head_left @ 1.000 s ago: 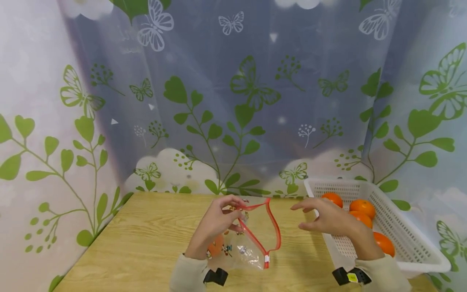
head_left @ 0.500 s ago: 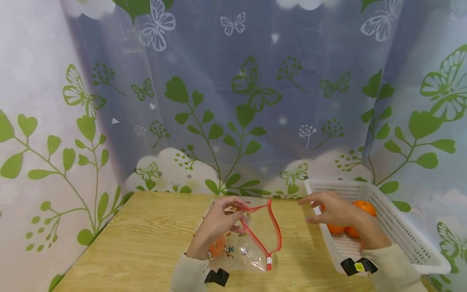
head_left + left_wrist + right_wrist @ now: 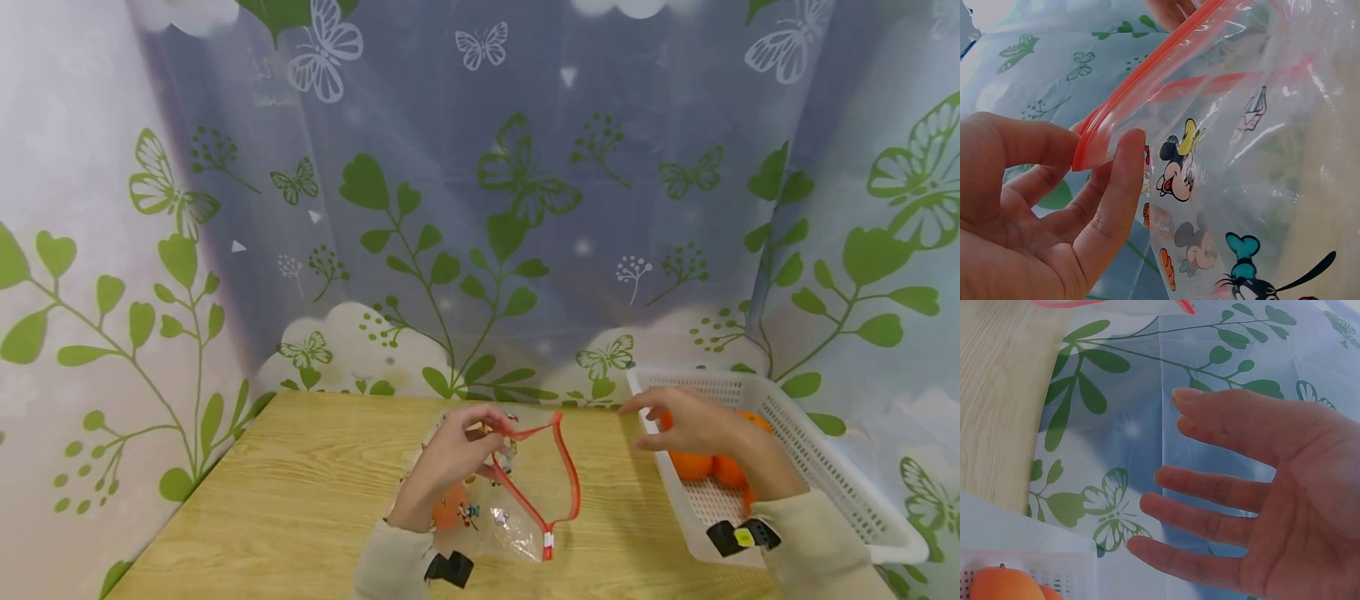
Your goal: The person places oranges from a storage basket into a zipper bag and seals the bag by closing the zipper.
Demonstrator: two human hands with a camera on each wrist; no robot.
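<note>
Pinching the red lip of a clear plastic zip bag printed with cartoon figures (image 3: pixel 517 521), the left hand (image 3: pixel 453 447) has its grip clamped at one side of the mouth. The bag is on the wood-grain desk (image 3: pixel 300 467), left of and apart from a white perforated plastic basket (image 3: pixel 701 546). Purpose of this hold, as judged: to part the red strips, which form a gaping loop facing the basket side. A white slider (image 3: pixel 548 540) sits at the loop's near end.

Contents of bag: a rounded orange form (image 3: pixel 450 507) shows through the plastic near the left wrist; whether it is fruit inside or a print cannot be confirmed.

Contents of basket: several glossy orange round fruits (image 3: pixel 692 465), partly hidden by the right arm; an exact count is not possible. The basket's position appears chosen for the right hand's reach.

Right hand (image 3: pixel 688 422): above the basket's left side, grip apart, fingers spread, nothing held. The right wrist view confirms a bare palm, with one stemmed fruit below in the basket.
</note>
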